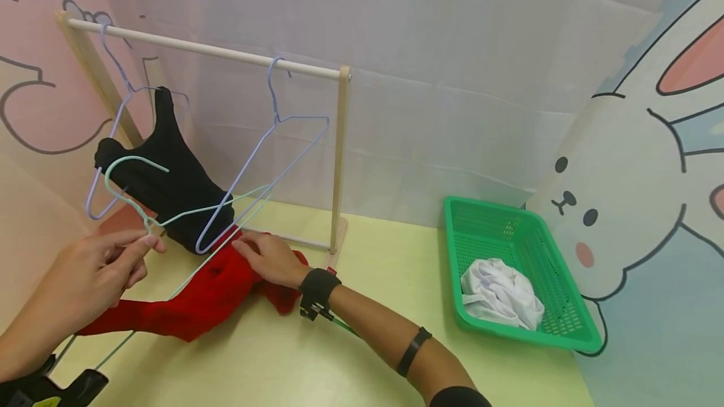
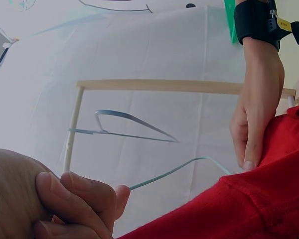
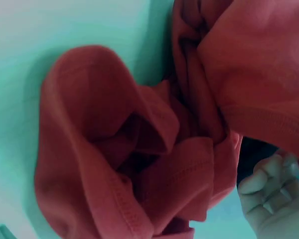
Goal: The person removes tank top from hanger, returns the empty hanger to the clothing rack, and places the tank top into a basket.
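My left hand [image 1: 96, 275] pinches a mint-green wire hanger [image 1: 133, 203] at the twisted neck just below its hook. A red garment [image 1: 220, 287] hangs partly over this hanger, its folds drooping close over the table. Farther right, my right hand [image 1: 274, 259] holds the red fabric near one shoulder of the hanger, thumb on top. In the right wrist view the fingers [image 3: 266, 174] curl at the stitched hem, and a wide fabric opening [image 3: 97, 99] gapes beside them. The left wrist view shows the hanger's arm [image 2: 164, 175] running between both hands.
A wooden rack [image 1: 226, 53] stands at the back left. From its bar hang a black top [image 1: 183, 171] on a lilac hanger [image 1: 115, 115] and a bare lilac hanger [image 1: 275, 96]. On the right, a green basket [image 1: 565, 281] contains a crumpled white cloth [image 1: 500, 294].
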Demonstrator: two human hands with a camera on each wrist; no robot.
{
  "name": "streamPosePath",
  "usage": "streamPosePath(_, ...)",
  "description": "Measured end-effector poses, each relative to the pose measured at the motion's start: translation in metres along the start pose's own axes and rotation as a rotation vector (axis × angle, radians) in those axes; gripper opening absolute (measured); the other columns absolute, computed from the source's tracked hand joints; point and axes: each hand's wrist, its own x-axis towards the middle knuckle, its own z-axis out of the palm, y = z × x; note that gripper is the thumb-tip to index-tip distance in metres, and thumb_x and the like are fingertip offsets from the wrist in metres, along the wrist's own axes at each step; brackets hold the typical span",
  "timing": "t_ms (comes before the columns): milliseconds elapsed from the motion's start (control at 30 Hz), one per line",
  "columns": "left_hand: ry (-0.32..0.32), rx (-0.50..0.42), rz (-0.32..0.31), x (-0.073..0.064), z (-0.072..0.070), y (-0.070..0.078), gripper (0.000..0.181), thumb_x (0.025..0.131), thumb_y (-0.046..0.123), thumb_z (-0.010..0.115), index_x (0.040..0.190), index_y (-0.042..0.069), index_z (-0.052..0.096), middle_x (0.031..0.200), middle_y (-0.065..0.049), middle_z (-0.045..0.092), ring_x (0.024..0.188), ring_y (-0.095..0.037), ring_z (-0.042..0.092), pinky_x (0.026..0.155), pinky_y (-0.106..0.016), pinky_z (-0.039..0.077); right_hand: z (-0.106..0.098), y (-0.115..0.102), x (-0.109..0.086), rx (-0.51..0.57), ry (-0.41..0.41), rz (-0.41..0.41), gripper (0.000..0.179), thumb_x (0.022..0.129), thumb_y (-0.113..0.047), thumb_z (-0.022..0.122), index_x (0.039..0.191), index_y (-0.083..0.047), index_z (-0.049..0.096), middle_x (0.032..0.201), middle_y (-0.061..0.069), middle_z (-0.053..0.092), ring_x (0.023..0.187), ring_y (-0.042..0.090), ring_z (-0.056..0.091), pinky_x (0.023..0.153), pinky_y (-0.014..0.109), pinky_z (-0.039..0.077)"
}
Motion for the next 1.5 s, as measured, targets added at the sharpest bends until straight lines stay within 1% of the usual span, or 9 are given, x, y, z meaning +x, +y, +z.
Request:
streamPosePath(267,-0.001,0.003,0.003,0.002,0.000,-0.002,0.017,0.112,0.010,0.056,0.106,0.007,0.072,0.061,0.007,0.047,0.043,-0.012,0.041,0.042,-0.029,0.034,-0.003,0.001,-0.004,-0.056,-0.110,-0.087,0.044,0.109,-0.040,0.059,0.147,-0.017,0.064,0.139,-0.002,0.069,0.120,0.004,0.061,0.104,0.012,0.043)
streamPosePath(467,-0.007,0.019,-0.022,0.000,-0.002,-0.003,0.020,0.113,0.012,0.055,0.109,0.004,0.073,0.062,0.006,0.048,0.043,-0.013,0.040,0.041,-0.030,0.034,0.001,-0.005,-0.009,-0.078,-0.259,-0.107,0.060,0.105,-0.045,0.064,0.158,-0.019,0.051,0.148,-0.005,0.056,0.128,0.000,0.050,0.100,0.010,0.043)
streamPosePath(667,0.031,0.065,-0.007,0.002,-0.005,-0.002,0.021,0.113,0.012,0.055,0.106,0.003,0.072,0.063,0.007,0.048,0.044,-0.012,0.039,0.041,-0.030,0.032,0.004,-0.020,-0.016,-0.110,-0.374,-0.189,0.066,0.103,-0.047,0.065,0.162,-0.021,0.047,0.164,-0.004,0.044,0.148,0.002,0.035,0.116,0.016,0.032)
streamPosePath(733,0.037,0.067,-0.003,0.003,-0.005,-0.002,0.021,0.113,0.012,0.056,0.106,0.003,0.073,0.062,0.007,0.048,0.044,-0.012,0.038,0.041,-0.029,0.032,0.005,-0.025,-0.018,-0.135,-0.400,-0.227,0.066,0.103,-0.048,0.064,0.162,-0.022,0.047,0.164,-0.006,0.046,0.148,-0.001,0.035,0.121,0.020,0.025)
streamPosePath(867,0.041,0.074,0.000,0.005,-0.003,-0.001,0.020,0.112,0.012,0.057,0.106,0.002,0.073,0.062,0.007,0.048,0.045,-0.012,0.037,0.040,-0.029,0.031,0.007,-0.040,-0.021,-0.146,-0.475,-0.278,0.066,0.103,-0.048,0.065,0.162,-0.023,0.047,0.154,-0.014,0.055,0.136,-0.011,0.037,0.121,0.018,0.016)
streamPosePath(1033,0.028,0.067,0.012,0.008,-0.001,-0.004,0.020,0.112,0.012,0.057,0.107,0.002,0.073,0.062,0.007,0.048,0.044,-0.012,0.037,0.040,-0.028,0.031,0.014,-0.058,-0.026,-0.085,-0.566,-0.298,0.068,0.103,-0.040,0.069,0.164,-0.022,0.044,0.146,-0.015,0.058,0.121,-0.016,0.038,0.108,0.008,0.028)
streamPosePath(1200,0.019,0.056,0.013,0.010,0.001,-0.004,0.021,0.113,0.013,0.056,0.107,0.002,0.072,0.061,0.007,0.047,0.044,-0.012,0.038,0.040,-0.028,0.031,0.025,-0.070,-0.029,-0.045,-0.556,-0.279,0.068,0.103,-0.034,0.072,0.162,-0.016,0.046,0.142,-0.011,0.061,0.114,-0.014,0.044,0.096,0.004,0.037)
streamPosePath(1367,0.006,0.041,0.001,0.012,0.002,-0.005,0.022,0.113,0.014,0.055,0.108,0.002,0.072,0.061,0.006,0.048,0.044,-0.014,0.040,0.041,-0.029,0.035,0.037,-0.078,-0.031,-0.058,-0.471,-0.247,0.061,0.104,-0.036,0.070,0.158,-0.017,0.052,0.134,-0.012,0.065,0.109,-0.013,0.046,0.090,0.003,0.039)
streamPosePath(1500,0.012,0.047,0.004,0.012,0.003,-0.005,0.023,0.113,0.014,0.055,0.107,0.002,0.072,0.061,0.006,0.048,0.045,-0.013,0.040,0.040,-0.029,0.034,0.045,-0.082,-0.034,-0.062,-0.395,-0.216,0.053,0.107,-0.036,0.066,0.155,-0.018,0.056,0.127,-0.013,0.069,0.098,-0.014,0.050,0.082,0.003,0.042)
